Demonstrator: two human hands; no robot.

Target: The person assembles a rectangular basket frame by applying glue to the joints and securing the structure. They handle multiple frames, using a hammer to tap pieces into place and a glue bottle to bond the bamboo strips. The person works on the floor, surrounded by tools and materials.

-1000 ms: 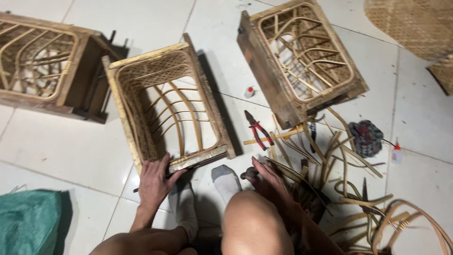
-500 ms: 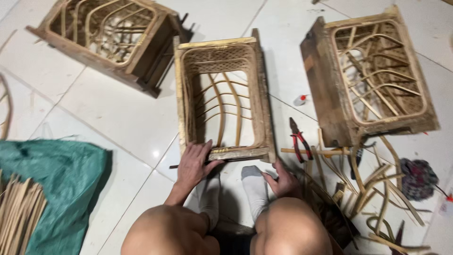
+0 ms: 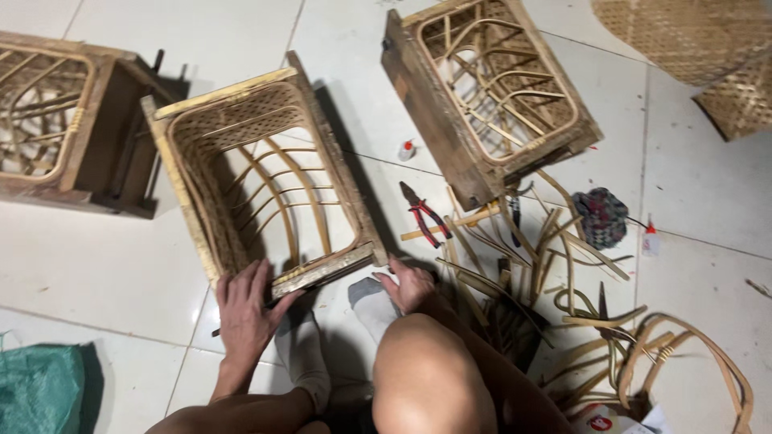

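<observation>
Person is sitting on a white tiled floor (image 3: 96, 265), knees up, socked feet (image 3: 305, 362) tucked under the near edge of a half-woven rattan basket frame (image 3: 257, 177). The frame is lying just ahead of the feet, open side up, tilted slightly clockwise.

Left hand (image 3: 245, 309) is resting flat against the frame's near-left bottom corner, fingers spread, touching the wooden rail. Right hand (image 3: 410, 283) is lying at the near-right corner, fingers loosely curled beside the rail; grip cannot be told.

A second frame (image 3: 64, 120) is sitting well apart at the far left, and a third frame (image 3: 490, 96) at upper right, both on their sides. Red-handled pliers (image 3: 425, 213) are lying between the middle and right frames. Loose rattan strips (image 3: 523, 257) are crowding the floor to the right of the right hand, with bent rattan hoops (image 3: 691, 362) nearer the right edge. A small glue bottle (image 3: 407, 149) is standing on the tile. A green sack (image 3: 40, 390) is filling the lower-left corner; a woven tray (image 3: 683, 40) is sitting top right.

Open tile is showing left of the left hand.
</observation>
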